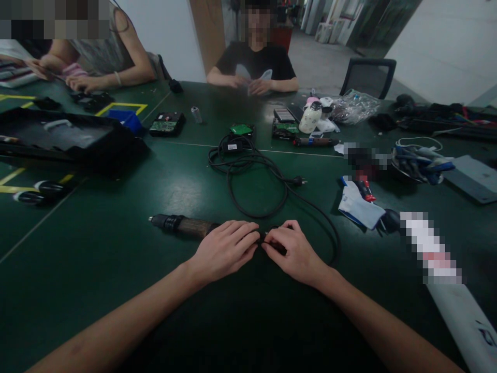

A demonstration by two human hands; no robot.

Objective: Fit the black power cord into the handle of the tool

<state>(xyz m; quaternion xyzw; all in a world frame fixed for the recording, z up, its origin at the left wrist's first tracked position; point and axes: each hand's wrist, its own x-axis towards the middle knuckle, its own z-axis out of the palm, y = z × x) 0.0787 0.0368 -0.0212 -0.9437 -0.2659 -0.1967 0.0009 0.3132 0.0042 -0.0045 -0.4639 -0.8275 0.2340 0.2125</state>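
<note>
The electric screwdriver (190,226) is lying on the green table (163,311) in front of the person, its tip pointing left. The left hand (229,246) is covering its rear end, fingers pressed together and curling over it. Just beside, the right hand (293,251) is pinching the end of the black cable (256,216) between thumb and fingertips — the joint itself is hiding behind them. The tool's body is showing brown between black ends. Beyond, the cable is looping towards a black box (233,147) — its white label is staying too small to read.
</note>
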